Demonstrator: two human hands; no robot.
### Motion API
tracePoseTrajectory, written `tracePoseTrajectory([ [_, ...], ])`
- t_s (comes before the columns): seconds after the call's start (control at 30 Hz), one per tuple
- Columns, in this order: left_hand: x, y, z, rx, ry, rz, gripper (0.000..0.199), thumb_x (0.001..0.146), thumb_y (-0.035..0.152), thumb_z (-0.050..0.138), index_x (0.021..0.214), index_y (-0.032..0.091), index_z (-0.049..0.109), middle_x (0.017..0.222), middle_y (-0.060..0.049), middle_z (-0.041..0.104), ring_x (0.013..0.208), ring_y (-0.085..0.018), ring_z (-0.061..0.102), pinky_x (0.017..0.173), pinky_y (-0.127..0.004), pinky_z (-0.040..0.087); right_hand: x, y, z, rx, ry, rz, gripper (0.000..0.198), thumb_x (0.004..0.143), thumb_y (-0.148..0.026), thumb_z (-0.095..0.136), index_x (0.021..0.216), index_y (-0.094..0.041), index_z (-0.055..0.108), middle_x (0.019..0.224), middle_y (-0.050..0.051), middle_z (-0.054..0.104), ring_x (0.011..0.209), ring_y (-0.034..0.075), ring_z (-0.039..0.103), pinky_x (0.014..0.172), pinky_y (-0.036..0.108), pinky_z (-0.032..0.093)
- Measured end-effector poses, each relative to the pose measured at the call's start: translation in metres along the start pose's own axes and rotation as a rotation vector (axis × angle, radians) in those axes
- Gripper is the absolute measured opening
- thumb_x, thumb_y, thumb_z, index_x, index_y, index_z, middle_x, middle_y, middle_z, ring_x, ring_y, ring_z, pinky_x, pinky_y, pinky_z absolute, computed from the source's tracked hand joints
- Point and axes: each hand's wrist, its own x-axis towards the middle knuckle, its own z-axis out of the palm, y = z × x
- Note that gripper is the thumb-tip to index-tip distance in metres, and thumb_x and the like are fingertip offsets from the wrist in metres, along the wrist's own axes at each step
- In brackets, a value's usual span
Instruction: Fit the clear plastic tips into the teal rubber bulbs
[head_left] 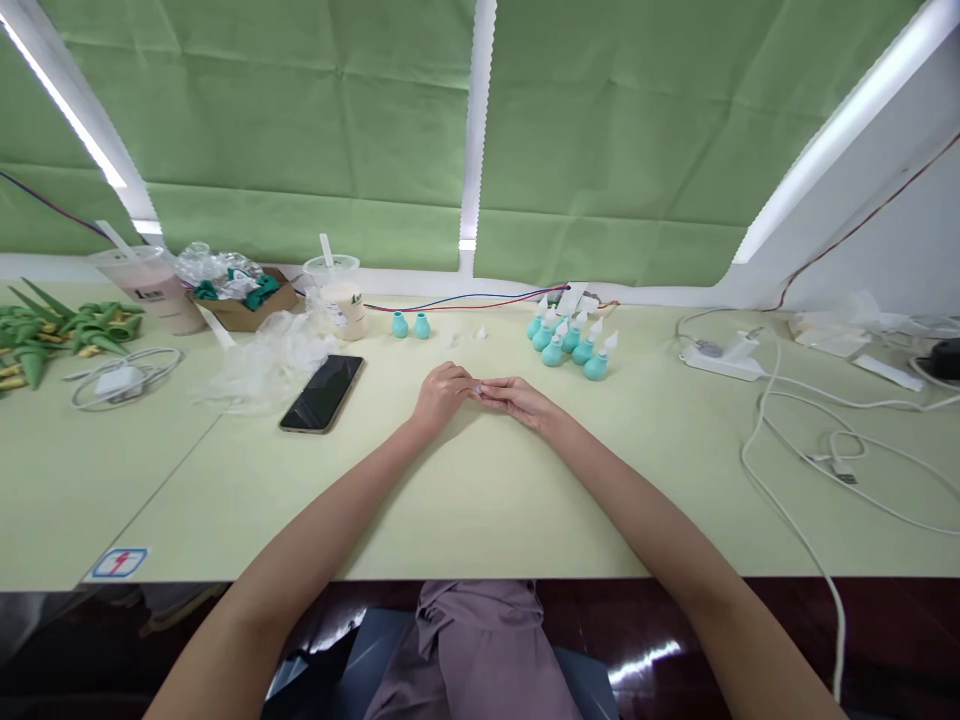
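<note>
My left hand (pixel 440 399) and my right hand (pixel 517 400) meet over the middle of the table, fingertips pinched together. Between them shows a small whitish piece (pixel 478 391), mostly hidden by the fingers; its exact shape cannot be made out. Behind the hands, a small white pointed tip (pixel 482 334) lies on the table. Two teal bulb-shaped bases (pixel 421 327) with open tops stand to the back left. Off to the right is a group of several teal bases (pixel 551 352), topped with white flame-shaped tips.
Left of my hands lie a black phone (pixel 322 394) and crumpled clear plastic (pixel 262 360). Behind them stand a drink cup (pixel 345 305), a cardboard box (pixel 259 312) and another cup (pixel 161 295). Green plastic parts (pixel 52 330) fill the far left. A power strip (pixel 721 360) and white cables (pixel 757 470) lie right.
</note>
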Motion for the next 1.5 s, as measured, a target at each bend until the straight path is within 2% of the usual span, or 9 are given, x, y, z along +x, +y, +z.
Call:
tracePoseTrajectory([
  [0.27, -0.002, -0.001, 0.003, 0.087, 0.065, 0.108, 0.032, 0.090, 0.028, 0.043, 0.081, 0.020, 0.072, 0.066, -0.006, 0.061, 0.066, -0.015, 0.046, 0.060, -0.026, 0.040, 0.001, 0.004, 0.000, 0.073, 0.013, -0.040, 0.014, 0.064, -0.014, 0.076, 0.077, -0.014, 0.072, 0.085, 0.005, 0.072, 0.087, 0.015, 0.067, 0.085, 0.022, 0.053],
  [0.53, -0.003, -0.007, 0.007, 0.115, 0.243, 0.252, 0.022, 0.087, 0.024, 0.050, 0.081, 0.018, 0.071, 0.062, -0.003, 0.059, 0.063, -0.012, 0.044, 0.055, -0.022, 0.040, 0.000, 0.008, 0.006, 0.116, 0.048, -0.106, 0.020, 0.060, -0.019, 0.080, 0.078, -0.014, 0.072, 0.085, 0.005, 0.072, 0.086, 0.015, 0.068, 0.088, 0.024, 0.052],
  [0.87, -0.003, -0.008, 0.008, 0.125, 0.284, 0.307, 0.018, 0.087, 0.020, 0.051, 0.085, 0.018, 0.069, 0.061, -0.001, 0.056, 0.062, -0.011, 0.043, 0.054, -0.021, 0.040, -0.003, 0.008, 0.012, 0.179, 0.048, -0.088, 0.017, 0.060, -0.016, 0.079, 0.075, -0.014, 0.072, 0.081, 0.004, 0.073, 0.084, 0.014, 0.068, 0.086, 0.021, 0.053],
  [1.17, 0.000, -0.002, 0.003, 0.085, 0.328, 0.257, 0.018, 0.087, 0.020, 0.052, 0.086, 0.021, 0.070, 0.063, -0.001, 0.057, 0.064, -0.011, 0.045, 0.055, -0.022, 0.040, -0.008, 0.001, 0.021, 0.190, 0.050, -0.124, 0.019, 0.061, -0.019, 0.078, 0.078, -0.015, 0.072, 0.085, 0.003, 0.072, 0.087, 0.014, 0.068, 0.086, 0.022, 0.052],
  [1.33, 0.002, 0.001, 0.003, 0.007, 0.340, 0.190, 0.017, 0.085, 0.022, 0.054, 0.087, 0.022, 0.071, 0.066, -0.001, 0.059, 0.066, -0.012, 0.047, 0.058, -0.024, 0.041, -0.008, -0.006, 0.019, 0.109, 0.100, -0.140, 0.026, 0.060, -0.024, 0.079, 0.084, -0.018, 0.070, 0.082, 0.004, 0.072, 0.085, 0.017, 0.068, 0.082, 0.029, 0.055],
  [1.4, 0.002, -0.001, 0.004, 0.000, 0.313, 0.167, 0.016, 0.085, 0.024, 0.056, 0.087, 0.022, 0.071, 0.066, -0.001, 0.059, 0.066, -0.012, 0.047, 0.058, -0.025, 0.041, -0.007, -0.005, 0.017, 0.064, 0.136, -0.169, 0.030, 0.058, -0.026, 0.080, 0.086, -0.020, 0.069, 0.088, 0.003, 0.071, 0.085, 0.018, 0.068, 0.077, 0.032, 0.056],
  [1.5, 0.001, -0.003, 0.007, -0.004, 0.305, 0.151, 0.014, 0.082, 0.026, 0.059, 0.089, 0.022, 0.071, 0.067, -0.001, 0.061, 0.066, -0.012, 0.047, 0.059, -0.026, 0.041, -0.005, -0.001, 0.015, -0.039, 0.212, -0.261, 0.032, 0.056, -0.032, 0.080, 0.085, -0.022, 0.069, 0.109, 0.003, 0.065, 0.087, 0.017, 0.065, 0.074, 0.031, 0.057],
])
